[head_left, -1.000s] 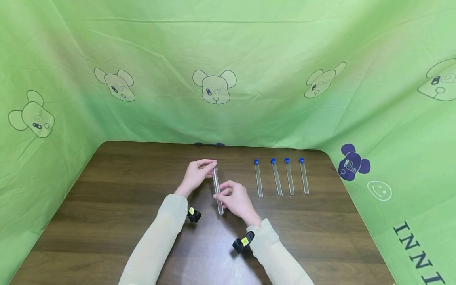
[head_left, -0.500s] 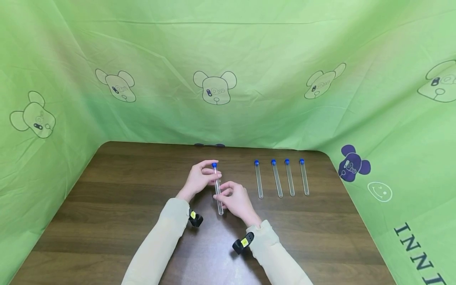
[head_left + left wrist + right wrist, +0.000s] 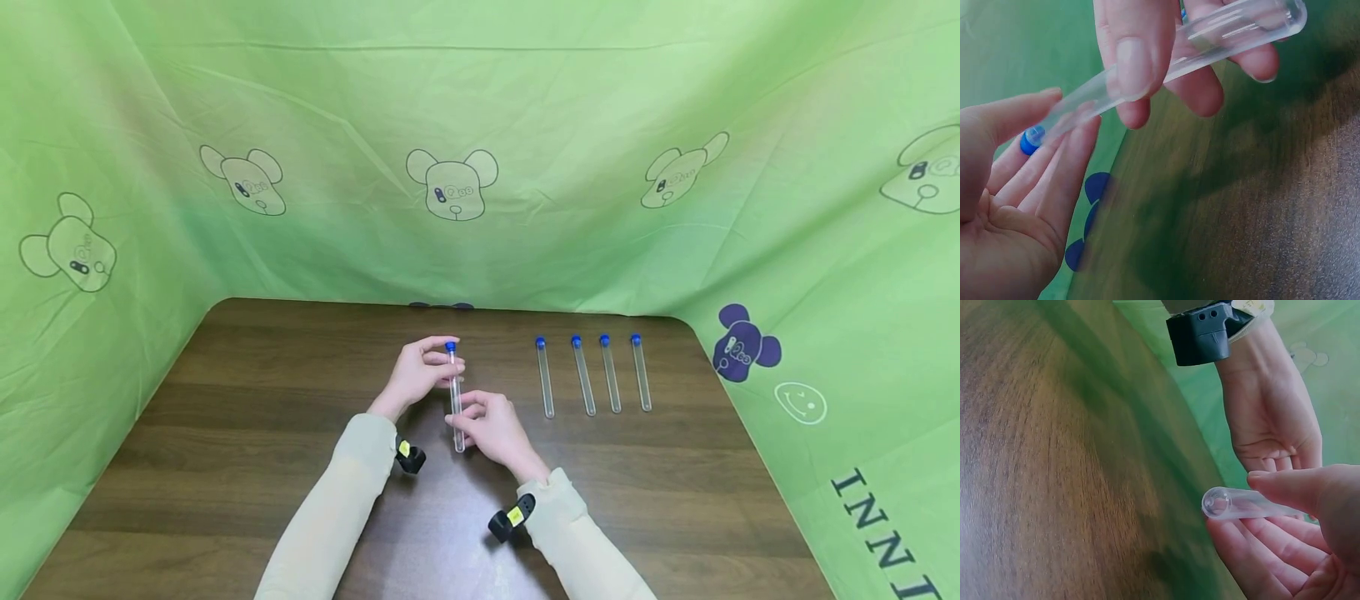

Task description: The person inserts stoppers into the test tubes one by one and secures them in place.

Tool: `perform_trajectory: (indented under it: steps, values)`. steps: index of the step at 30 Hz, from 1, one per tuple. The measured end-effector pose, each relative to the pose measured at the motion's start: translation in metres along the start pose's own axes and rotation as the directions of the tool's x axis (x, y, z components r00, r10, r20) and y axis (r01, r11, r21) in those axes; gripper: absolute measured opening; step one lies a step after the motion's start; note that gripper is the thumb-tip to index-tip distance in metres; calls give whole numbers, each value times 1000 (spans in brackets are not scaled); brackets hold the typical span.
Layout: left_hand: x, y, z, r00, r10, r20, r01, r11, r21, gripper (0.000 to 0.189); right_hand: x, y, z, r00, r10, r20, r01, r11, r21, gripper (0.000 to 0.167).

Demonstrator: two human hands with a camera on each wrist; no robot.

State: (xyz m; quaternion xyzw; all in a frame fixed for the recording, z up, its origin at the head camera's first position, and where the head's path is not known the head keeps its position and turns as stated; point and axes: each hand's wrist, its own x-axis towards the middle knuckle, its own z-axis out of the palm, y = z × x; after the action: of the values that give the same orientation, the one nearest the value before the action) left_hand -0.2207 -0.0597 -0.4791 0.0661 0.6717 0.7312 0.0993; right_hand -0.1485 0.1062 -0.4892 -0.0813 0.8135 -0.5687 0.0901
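Both hands hold one clear test tube [image 3: 456, 396] with a blue cap [image 3: 451, 347], above the middle of the table. My left hand [image 3: 417, 372] pinches it just below the cap, thumb in front and fingers behind. Lower down, my right hand [image 3: 491, 427] pinches the tube between thumb and fingers, and the rounded bottom pokes out below. In the left wrist view the tube [image 3: 1235, 34] runs slantwise from the blue cap [image 3: 1031, 141] past the right thumb. The right wrist view looks at the tube's rounded end [image 3: 1216, 503].
Several more blue-capped test tubes lie side by side to the right, among them a leftmost tube [image 3: 545, 382] and a rightmost tube [image 3: 641, 375]. The brown wooden table [image 3: 225, 450] is walled by a green cloth [image 3: 337, 250]. Each wrist wears a black camera [image 3: 410, 457].
My left fingers have slid from the cap down onto the tube's upper part, and the blue cap now shows above the thumb. My right hand has shifted slightly left and down with the tube.
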Motion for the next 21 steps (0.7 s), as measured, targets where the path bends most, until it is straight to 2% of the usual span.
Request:
perform_trajectory:
  steps: [7,15,21]
  values:
    - [1,-2,-2,1000,0,2,0,1000,1,41,2,-1,1,1000,8,-8,-8,1000,-9,29]
    - [4,-7,1,998,62,13,-62,997,38,50,2,-2,1,1000,-16,-14,15,1000,-15,30]
    - [4,-6,2,997,62,40,-63,998,21,47,2,-3,0,1000,-9,-13,9,1000,-20,30]
